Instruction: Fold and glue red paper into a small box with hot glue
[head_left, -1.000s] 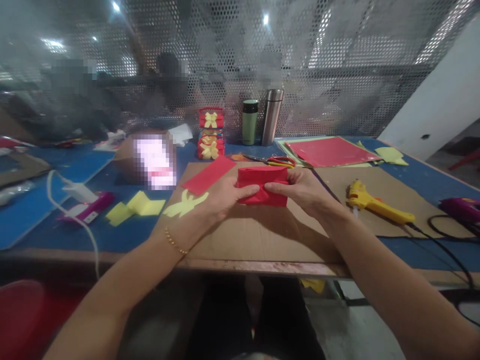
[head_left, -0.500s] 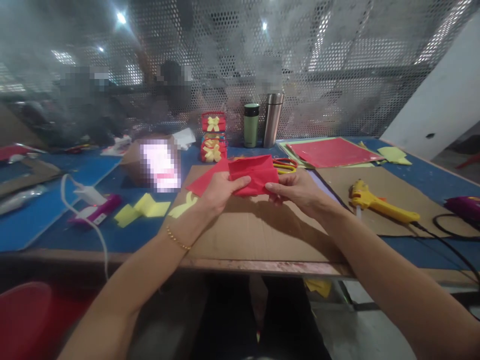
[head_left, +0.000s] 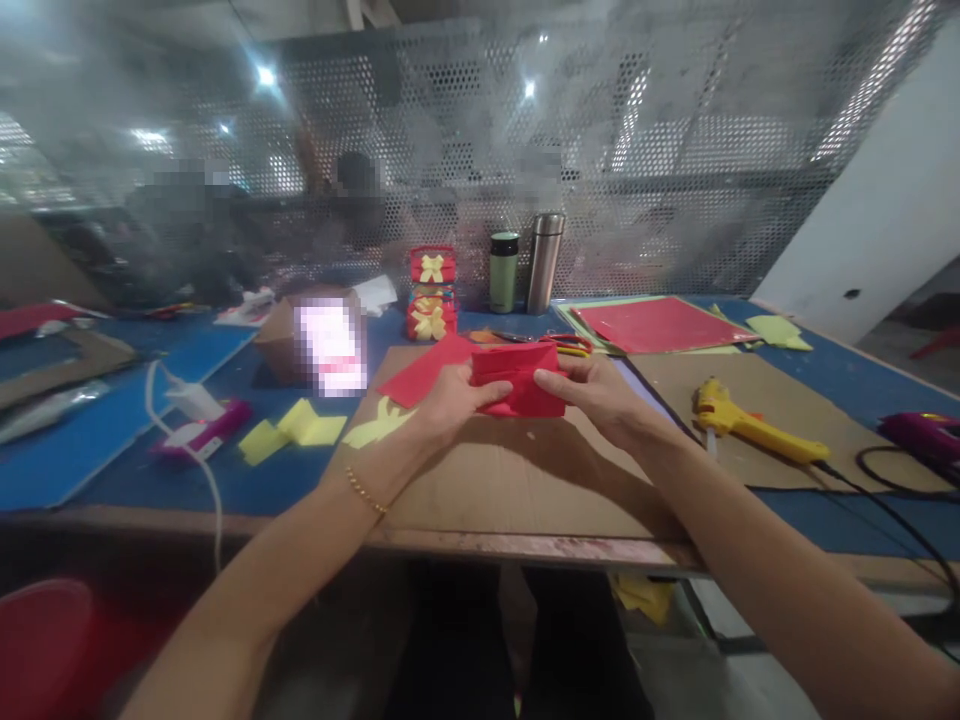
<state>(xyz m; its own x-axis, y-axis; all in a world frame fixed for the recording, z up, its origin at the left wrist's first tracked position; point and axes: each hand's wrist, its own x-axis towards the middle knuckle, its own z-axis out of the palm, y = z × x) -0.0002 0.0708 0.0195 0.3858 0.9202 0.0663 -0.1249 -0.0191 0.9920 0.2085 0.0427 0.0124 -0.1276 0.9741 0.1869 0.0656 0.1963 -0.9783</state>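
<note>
A folded red sheet (head_left: pixel 525 378), paper or felt, is held up between both hands over the cardboard mat (head_left: pixel 487 490). My left hand (head_left: pixel 457 400) grips its left end, thumb across the front. At the right end, my right hand (head_left: pixel 592 393) pinches it with the thumb on the front face; the fingers behind are mostly hidden. Another flat red piece (head_left: pixel 427 372) lies just behind my left hand. Pale yellow cut strips (head_left: pixel 379 422) rest by my left wrist. Scissors with red and yellow handles (head_left: pixel 574 345) lie partly hidden beyond the red sheet.
A yellow glue gun (head_left: pixel 757 422) lies on cardboard at right, its cord trailing off. Left are a purple power strip (head_left: pixel 202 428), yellow pieces (head_left: pixel 296 428) and a lit phone (head_left: pixel 330 345). Behind stand small red boxes with yellow bows (head_left: pixel 433 300), a green tumbler (head_left: pixel 503 272) and a steel flask (head_left: pixel 545 265).
The red sheet looks flatter and more closed, with its upper opening narrowed. My right thumb has shifted inward onto its front. The whole view has tilted upward slightly.
</note>
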